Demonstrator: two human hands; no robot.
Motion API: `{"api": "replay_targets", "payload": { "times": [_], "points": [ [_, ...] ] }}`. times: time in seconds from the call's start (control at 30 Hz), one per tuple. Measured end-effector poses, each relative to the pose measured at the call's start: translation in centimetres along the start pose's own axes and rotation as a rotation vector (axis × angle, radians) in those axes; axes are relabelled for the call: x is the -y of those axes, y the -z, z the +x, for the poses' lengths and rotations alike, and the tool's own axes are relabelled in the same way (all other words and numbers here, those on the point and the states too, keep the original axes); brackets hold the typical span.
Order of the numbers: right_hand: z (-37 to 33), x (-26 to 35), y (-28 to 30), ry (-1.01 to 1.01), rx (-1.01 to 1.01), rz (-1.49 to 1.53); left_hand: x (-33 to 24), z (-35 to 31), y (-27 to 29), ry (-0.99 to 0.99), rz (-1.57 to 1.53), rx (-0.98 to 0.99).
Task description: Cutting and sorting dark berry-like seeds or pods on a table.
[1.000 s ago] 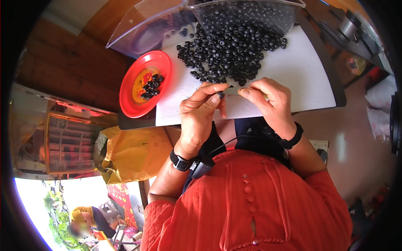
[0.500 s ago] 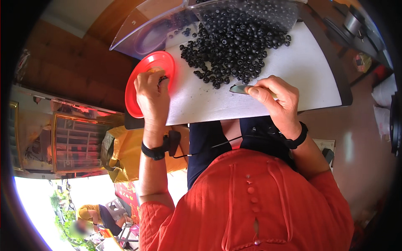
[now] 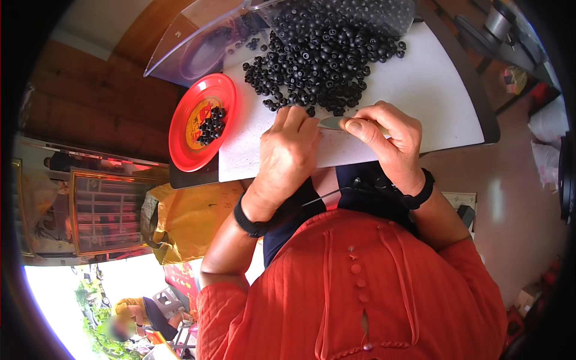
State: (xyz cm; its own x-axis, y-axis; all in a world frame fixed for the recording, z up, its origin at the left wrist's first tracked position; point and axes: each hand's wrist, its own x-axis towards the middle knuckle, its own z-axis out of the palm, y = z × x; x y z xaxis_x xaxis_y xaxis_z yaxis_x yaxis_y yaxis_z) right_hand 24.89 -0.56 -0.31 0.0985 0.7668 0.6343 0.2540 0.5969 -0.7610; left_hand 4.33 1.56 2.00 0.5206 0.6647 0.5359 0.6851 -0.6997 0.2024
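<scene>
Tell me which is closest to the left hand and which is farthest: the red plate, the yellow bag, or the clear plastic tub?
From the left hand, in the head view:
1. Round red plastic plate, just to its left on the table edge, with a few black beads on it.
2. Crumpled yellow bag, below and left, off the table.
3. Clear plastic tub, at the far end of the table, farthest.

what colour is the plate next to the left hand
Red, with a yellowish centre, seen in the head view: the plate holds a few black beads.
</scene>
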Motion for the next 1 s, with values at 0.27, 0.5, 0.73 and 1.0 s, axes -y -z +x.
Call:
{"api": "replay_targets", "payload": {
  "times": [0.27,0.5,0.73,1.0],
  "points": [
    [0.1,-0.2,-0.1,0.046,0.01,-0.024,1.3,-2.7,1.5,0.011,-0.205,-0.058],
    [-0.1,-0.3,-0.3,0.054,0.011,-0.047,0.3,-2.9,0.4,0.338,-0.2,-0.166],
    [-0.1,-0.2,-0.4,0.052,0.002,-0.036,0.1,-1.7,-0.2,0.273,-0.021,-0.102],
    [-0.1,-0.3,-0.2,0.06,0.002,-0.044,-0.3,-0.8,0.0,0.125,0.17,-0.007]
  ]
}}
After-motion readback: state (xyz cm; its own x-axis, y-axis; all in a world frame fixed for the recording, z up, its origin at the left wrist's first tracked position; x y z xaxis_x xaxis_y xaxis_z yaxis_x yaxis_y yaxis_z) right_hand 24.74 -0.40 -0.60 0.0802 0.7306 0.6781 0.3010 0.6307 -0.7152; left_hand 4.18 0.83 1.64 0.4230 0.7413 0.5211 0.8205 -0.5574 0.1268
